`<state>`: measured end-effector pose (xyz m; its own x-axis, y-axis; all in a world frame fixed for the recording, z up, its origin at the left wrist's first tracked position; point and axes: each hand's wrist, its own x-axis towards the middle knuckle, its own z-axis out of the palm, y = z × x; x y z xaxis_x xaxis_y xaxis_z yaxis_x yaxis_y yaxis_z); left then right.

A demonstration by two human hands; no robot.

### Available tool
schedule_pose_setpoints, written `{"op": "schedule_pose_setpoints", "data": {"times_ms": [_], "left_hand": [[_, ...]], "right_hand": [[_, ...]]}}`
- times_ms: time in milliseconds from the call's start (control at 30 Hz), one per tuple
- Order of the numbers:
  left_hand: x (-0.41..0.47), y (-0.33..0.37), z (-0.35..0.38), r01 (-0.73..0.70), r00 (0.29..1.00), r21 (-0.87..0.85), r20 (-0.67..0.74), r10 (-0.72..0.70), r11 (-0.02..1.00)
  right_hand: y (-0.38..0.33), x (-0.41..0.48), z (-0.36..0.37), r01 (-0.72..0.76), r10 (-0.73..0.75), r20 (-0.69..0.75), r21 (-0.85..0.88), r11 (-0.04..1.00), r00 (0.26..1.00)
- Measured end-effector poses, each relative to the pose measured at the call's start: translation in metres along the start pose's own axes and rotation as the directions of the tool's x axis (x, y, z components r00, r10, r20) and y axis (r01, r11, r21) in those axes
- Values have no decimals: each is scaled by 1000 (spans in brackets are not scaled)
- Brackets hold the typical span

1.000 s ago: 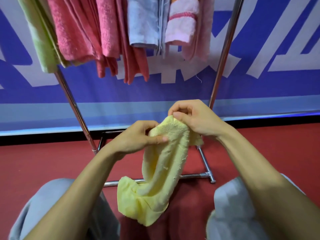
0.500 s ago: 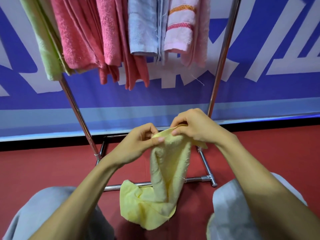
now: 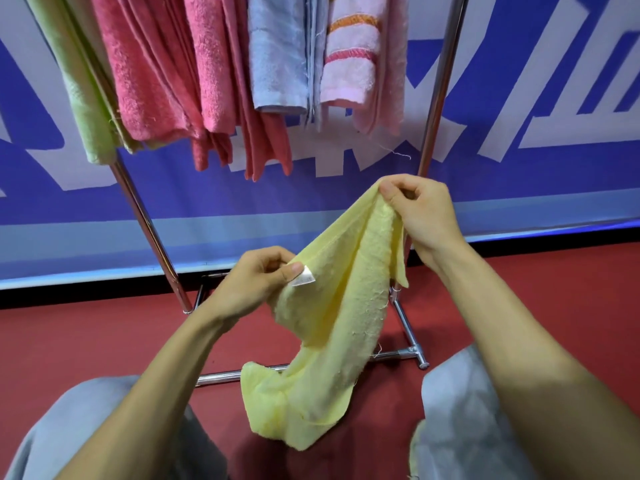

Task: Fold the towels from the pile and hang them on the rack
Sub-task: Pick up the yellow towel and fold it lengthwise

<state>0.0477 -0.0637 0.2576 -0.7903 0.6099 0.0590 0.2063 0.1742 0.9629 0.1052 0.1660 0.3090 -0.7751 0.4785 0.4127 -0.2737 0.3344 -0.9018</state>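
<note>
I am holding a yellow towel (image 3: 332, 327) up in front of me with both hands. My right hand (image 3: 420, 216) is pinching one top corner between thumb and fingers, the other fingers curled in, and it is sitting higher than the other hand, just in front of the rack's right upright. My left hand (image 3: 254, 280) is pinching the towel's top edge lower down and to the left, thumb pressing the cloth right beside a small white label (image 3: 304, 277) that is sticking out from the hem. The edge between my hands is running taut on a slant, and the rest of the towel is hanging down loose and bunching at the bottom, above the red floor (image 3: 86, 341) between my knees in grey trousers (image 3: 460, 410).

The chrome rack (image 3: 152, 226) is standing just ahead of me, its base bars lying on the floor behind the towel. Towels are already hanging on it: a green towel (image 3: 83, 98) at the left, pink towels (image 3: 156, 74) next, a light blue towel (image 3: 277, 53), then a pale pink striped towel (image 3: 349, 57). A blue and white banner (image 3: 536, 98) is filling the wall behind.
</note>
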Motion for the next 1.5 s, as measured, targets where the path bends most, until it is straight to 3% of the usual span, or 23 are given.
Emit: {"op": "schedule_pose_setpoints", "data": {"times_ms": [100,200,367,433,567,700,767,833,933,1167,1233,1300,1333,1400,1433,1500], "left_hand": [[0,7,3,9,995,-141,-96,-23,990],[-1,20,-2,-6,983,-382,-170,-64,924],[-5,27,-13,-63,988,-622,-151,-40,781],[-5,29,-14,-84,991,-727,-136,-23,682],[-9,34,-17,-86,986,-920,-133,-97,381],[-11,35,-23,-72,981,-964,-114,-155,257],[-10,34,-29,-93,977,-974,-128,-169,205],[-8,29,-35,-115,973,-975,-149,-177,188],[-6,23,-40,-130,970,-960,-175,-170,246],[-7,20,-36,-66,870,-786,-347,-350,615],[-6,19,-33,-31,845,-618,-436,-309,786],[-5,18,-27,13,851,-262,-505,-149,965],[-5,17,-24,60,860,-3,-507,-53,998],[-6,15,-15,166,887,420,-459,51,892],[-5,13,-10,191,902,497,-429,49,846],[-2,7,0,204,923,476,-384,-6,855]], "right_hand": [[6,2,1,-18,17,-9,-89,996,1000],[12,4,0,-9,14,12,-319,948,1000],[12,-1,1,108,-2,186,-561,821,983],[13,-4,6,170,5,293,-567,806,956],[14,-4,14,166,51,421,-463,871,906],[10,-5,15,145,107,560,-388,910,821],[14,-7,16,203,181,610,-506,839,772],[21,-8,17,261,240,573,-654,710,784],[27,-9,18,239,318,503,-762,602,804],[39,-5,7,96,482,360,-867,488,799],[35,-4,4,42,497,371,-832,554,784],[27,-6,3,-58,449,404,-689,722,797],[23,-7,4,-104,412,407,-597,795,815],[18,-10,7,-124,346,388,-493,861,854],[17,-12,11,-123,329,384,-472,873,863],[18,-18,21,-131,321,397,-436,891,860]]}}
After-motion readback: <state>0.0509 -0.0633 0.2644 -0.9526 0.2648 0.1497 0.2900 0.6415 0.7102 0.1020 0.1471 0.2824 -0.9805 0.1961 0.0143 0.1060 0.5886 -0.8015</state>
